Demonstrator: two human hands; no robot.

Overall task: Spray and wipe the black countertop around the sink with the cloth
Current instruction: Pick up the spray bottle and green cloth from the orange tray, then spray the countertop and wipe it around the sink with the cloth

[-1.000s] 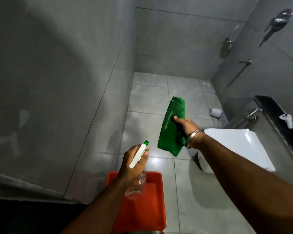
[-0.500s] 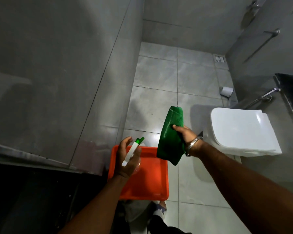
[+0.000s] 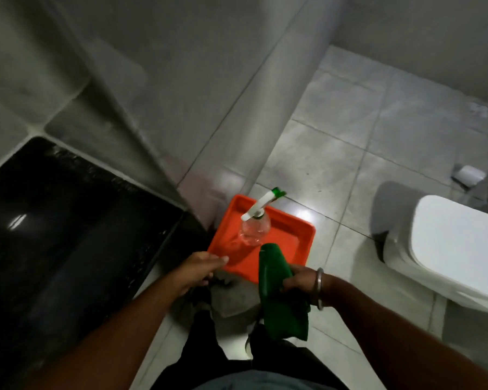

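Over the orange tray (image 3: 296, 243), right-hand fingers (image 3: 289, 282) clutch the green cloth (image 3: 279, 299); left-hand fingers (image 3: 212, 261) extended, empty

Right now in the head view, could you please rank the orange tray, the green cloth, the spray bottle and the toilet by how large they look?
1. Toilet, though partly cut off.
2. Orange tray.
3. Green cloth; it is nearer the camera, so its rank against the tray is unsure.
4. Spray bottle.
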